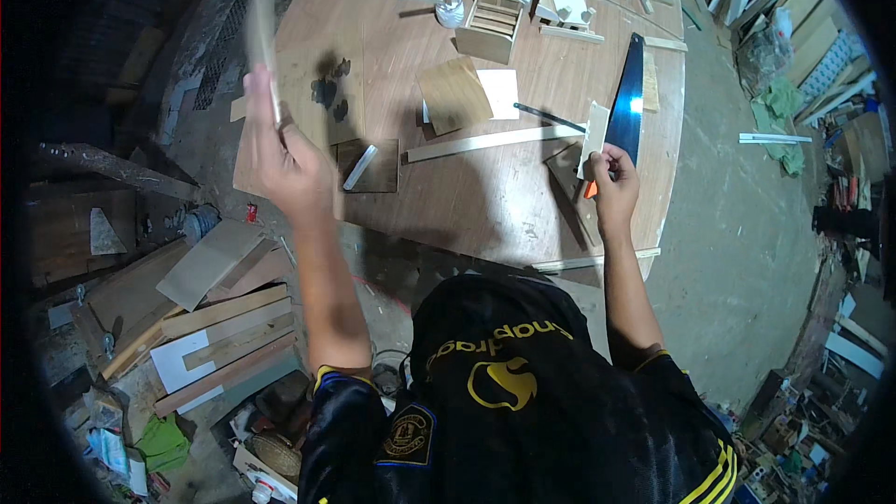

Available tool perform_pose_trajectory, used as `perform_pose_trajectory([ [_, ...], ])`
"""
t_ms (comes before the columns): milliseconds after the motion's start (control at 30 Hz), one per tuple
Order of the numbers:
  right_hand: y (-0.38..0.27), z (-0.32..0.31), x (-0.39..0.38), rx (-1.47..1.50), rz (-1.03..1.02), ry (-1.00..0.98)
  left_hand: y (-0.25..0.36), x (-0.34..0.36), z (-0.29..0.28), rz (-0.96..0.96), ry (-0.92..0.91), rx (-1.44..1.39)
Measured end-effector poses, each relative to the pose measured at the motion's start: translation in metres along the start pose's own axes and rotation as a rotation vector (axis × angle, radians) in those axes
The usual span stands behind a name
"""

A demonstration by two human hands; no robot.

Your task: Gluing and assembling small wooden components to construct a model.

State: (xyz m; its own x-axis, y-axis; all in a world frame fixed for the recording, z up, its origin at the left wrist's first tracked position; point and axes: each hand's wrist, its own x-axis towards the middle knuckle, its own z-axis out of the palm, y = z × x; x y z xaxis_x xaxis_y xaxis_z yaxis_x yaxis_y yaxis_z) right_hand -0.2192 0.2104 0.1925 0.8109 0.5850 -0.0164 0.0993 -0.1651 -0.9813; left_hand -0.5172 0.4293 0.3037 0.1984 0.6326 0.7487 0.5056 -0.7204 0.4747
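In the head view, my left hand (291, 161) grips a long pale wooden piece (262, 28), raised upright at the left; its grey-white top is blurred by motion. At the table's right, my right hand (612, 182) pinches a short flat wooden strip (593, 131). A saw blade (627, 93) lies just beyond that hand, and an orange part (590, 189), perhaps a handle, shows under the fingers. A long wooden batten (467, 145) and a thin dark rod (541, 116) run toward the strip. A plywood square (454, 93) lies over a white sheet (502, 93).
The wooden table (467, 215) also carries small wooden assemblies (488, 26), a white wrapped object (449, 9) and a dark board (373, 177) with a short pale strip. Stacked boards and offcuts (215, 336) crowd the floor at lower left; more scrap wood (803, 19) lies at right.
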Motion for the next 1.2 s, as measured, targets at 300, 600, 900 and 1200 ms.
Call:
perform_pose_trajectory([
  [300, -0.023, 0.010, -0.016, 0.025, -0.002, -0.106, -0.007, -0.074, 0.011, -0.567, -1.081, -0.267],
  [600, -0.132, 0.041, -0.046, -0.232, -0.655, -0.392, 0.060, -0.083, -0.021, -0.985, -0.451, -0.791],
  [900, -0.175, 0.065, -0.068, -0.168, -0.959, -0.446, 0.095, -0.078, -0.052, -0.897, -0.305, -0.931],
  [1200, -0.183, 0.065, -0.059, 0.159, -0.570, -0.513, 0.115, -0.057, -0.057, -1.238, -0.206, -1.041],
])
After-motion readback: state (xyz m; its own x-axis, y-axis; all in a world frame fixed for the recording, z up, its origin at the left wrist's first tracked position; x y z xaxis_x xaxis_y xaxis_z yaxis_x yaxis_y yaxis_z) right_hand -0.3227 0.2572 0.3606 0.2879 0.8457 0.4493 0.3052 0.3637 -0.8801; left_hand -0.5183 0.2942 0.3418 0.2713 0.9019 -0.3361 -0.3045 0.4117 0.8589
